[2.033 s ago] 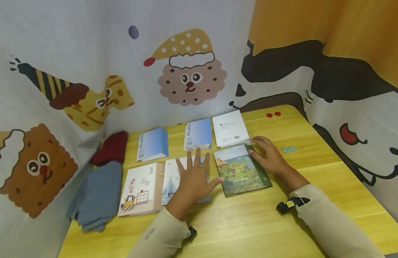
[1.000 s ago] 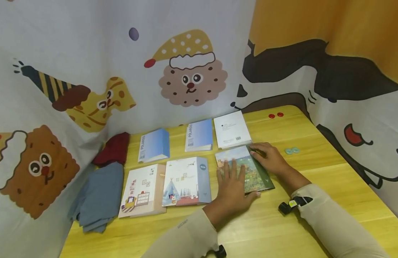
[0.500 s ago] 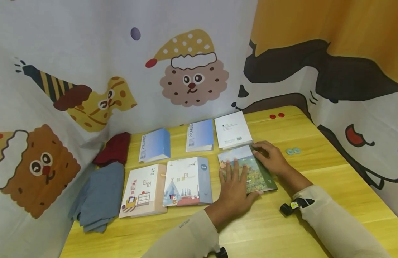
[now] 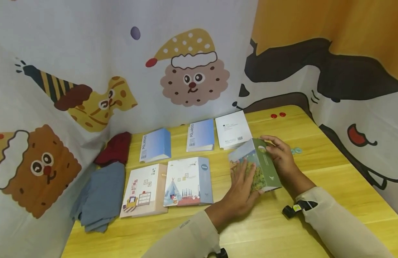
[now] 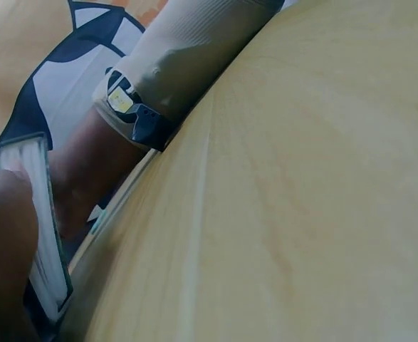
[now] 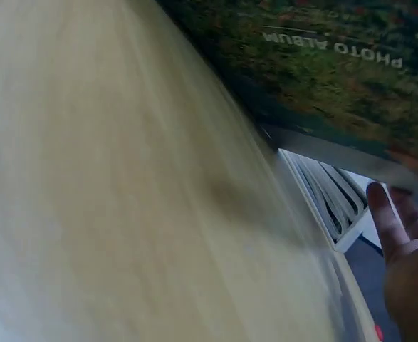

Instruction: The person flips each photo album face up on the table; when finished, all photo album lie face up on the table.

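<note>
A green-spined photo album (image 4: pixel 269 166) stands tilted in the head view, spine raised off the table. My left hand (image 4: pixel 240 195) holds it with fingers on the picture cover and thumb at the lower edge. At the spine side, my right hand (image 4: pixel 284 163) grips the album with bent fingers; its thumb is hard to make out. White page edges of the album (image 5: pixel 38 228) show beside my hand in the left wrist view. The right wrist view has the cover of the album (image 6: pixel 330 78) above the fingertips of my right hand (image 6: pixel 408 242).
Left of the album lie a tent-picture album (image 4: pixel 186 182) and a pink-spined album (image 4: pixel 142 191). Behind are two blue albums (image 4: pixel 155 145) and a white one (image 4: pixel 232 129). Green buttons (image 4: pixel 296 151), red buttons (image 4: pixel 278 115), grey cloth (image 4: pixel 103 195) and dark red cloth (image 4: pixel 116 148) lie around.
My left hand has moved right from the tent-picture album onto the green-spined one. The album has gone from lying flat to tilted, shifted right, with its spine lifted.
</note>
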Tool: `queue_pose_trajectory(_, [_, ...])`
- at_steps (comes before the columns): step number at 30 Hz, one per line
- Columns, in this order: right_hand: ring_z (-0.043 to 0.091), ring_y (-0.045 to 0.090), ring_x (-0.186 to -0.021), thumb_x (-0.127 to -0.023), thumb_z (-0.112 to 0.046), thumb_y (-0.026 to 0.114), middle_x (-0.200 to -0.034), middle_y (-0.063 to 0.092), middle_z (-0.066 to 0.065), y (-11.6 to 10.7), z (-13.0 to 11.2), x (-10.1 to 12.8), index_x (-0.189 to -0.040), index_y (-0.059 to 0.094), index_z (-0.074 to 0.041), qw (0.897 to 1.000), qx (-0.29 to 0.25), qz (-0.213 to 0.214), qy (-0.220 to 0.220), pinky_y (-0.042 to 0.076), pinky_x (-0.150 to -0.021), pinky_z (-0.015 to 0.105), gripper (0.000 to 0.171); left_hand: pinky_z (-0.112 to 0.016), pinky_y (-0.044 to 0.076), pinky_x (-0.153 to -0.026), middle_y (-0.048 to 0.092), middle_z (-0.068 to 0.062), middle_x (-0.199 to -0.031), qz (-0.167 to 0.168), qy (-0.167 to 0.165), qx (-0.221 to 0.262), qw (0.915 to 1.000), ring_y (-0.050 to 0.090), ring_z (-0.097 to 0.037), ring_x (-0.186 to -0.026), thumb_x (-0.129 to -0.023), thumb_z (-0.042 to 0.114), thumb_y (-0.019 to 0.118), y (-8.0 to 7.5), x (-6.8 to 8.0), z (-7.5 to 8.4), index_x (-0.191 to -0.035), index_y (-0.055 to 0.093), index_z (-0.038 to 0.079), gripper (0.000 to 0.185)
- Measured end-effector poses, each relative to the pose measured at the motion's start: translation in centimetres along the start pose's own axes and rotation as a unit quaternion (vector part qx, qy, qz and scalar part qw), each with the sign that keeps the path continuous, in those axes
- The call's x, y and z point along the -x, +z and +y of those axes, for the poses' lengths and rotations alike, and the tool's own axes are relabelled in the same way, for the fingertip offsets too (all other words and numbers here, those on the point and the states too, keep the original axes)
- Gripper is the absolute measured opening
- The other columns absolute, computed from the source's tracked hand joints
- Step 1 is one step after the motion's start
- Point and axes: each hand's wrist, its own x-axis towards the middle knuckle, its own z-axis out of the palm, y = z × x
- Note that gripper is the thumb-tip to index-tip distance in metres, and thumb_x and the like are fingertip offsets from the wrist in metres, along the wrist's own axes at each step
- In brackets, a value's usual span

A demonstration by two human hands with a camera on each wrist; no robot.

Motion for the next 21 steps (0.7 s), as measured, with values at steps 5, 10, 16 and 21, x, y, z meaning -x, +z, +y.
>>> queue_pose_trajectory(5, [0.011,0.073,-0.115,-0.110,-0.002,0.029,-0.144,0.067,0.000,0.2,0.1,0.1,-0.162,0.047,0.000,0.996,-0.073,-0.039,-0.016,0.066,-0.085,0.025,0.054,-0.066,0.023,-0.135,-0.019,-0.009,-0.184,0.017,0.035,0.043,0.9983,-0.009,-0.043,-0.171,-0.119,0.043,0.038,-0.3,0.0,0.1,-0.175,-0.014,0.025,0.078])
queue_pose_trajectory(10, [0.008,0.070,-0.123,-0.108,0.000,0.028,-0.148,0.067,-0.005,0.5,0.2,0.3,-0.168,0.040,-0.005,0.996,-0.039,-0.064,-0.039,0.063,-0.093,0.022,0.062,-0.052,0.033,-0.134,-0.015,-0.013,-0.185,0.035,0.059,0.092,0.9934,0.005,-0.041,-0.172,-0.118,0.032,0.048,-0.5,0.1,0.0,-0.175,-0.014,0.020,0.086])
queue_pose_trajectory(16, [0.005,0.060,-0.143,-0.109,0.004,0.034,-0.160,0.061,-0.009,0.8,0.8,0.3,-0.169,0.025,0.009,0.992,0.009,-0.102,-0.068,0.056,-0.108,0.019,0.061,-0.050,0.032,-0.135,-0.010,-0.017,-0.185,0.059,0.072,0.132,0.9869,0.008,-0.037,-0.172,-0.114,0.024,0.058,-1.0,0.6,-0.6,-0.176,-0.012,0.017,0.093])
queue_pose_trajectory(21, [-0.002,0.048,-0.151,-0.112,0.004,0.043,-0.167,0.049,-0.015,0.3,1.1,0.1,-0.172,0.020,0.003,0.978,0.126,-0.158,-0.053,0.046,-0.117,0.014,0.065,-0.043,0.040,-0.130,-0.004,-0.017,-0.185,0.088,0.079,0.183,0.9760,0.021,-0.037,-0.169,-0.111,0.018,0.064,-1.4,1.4,-1.3,-0.176,-0.008,0.015,0.097])
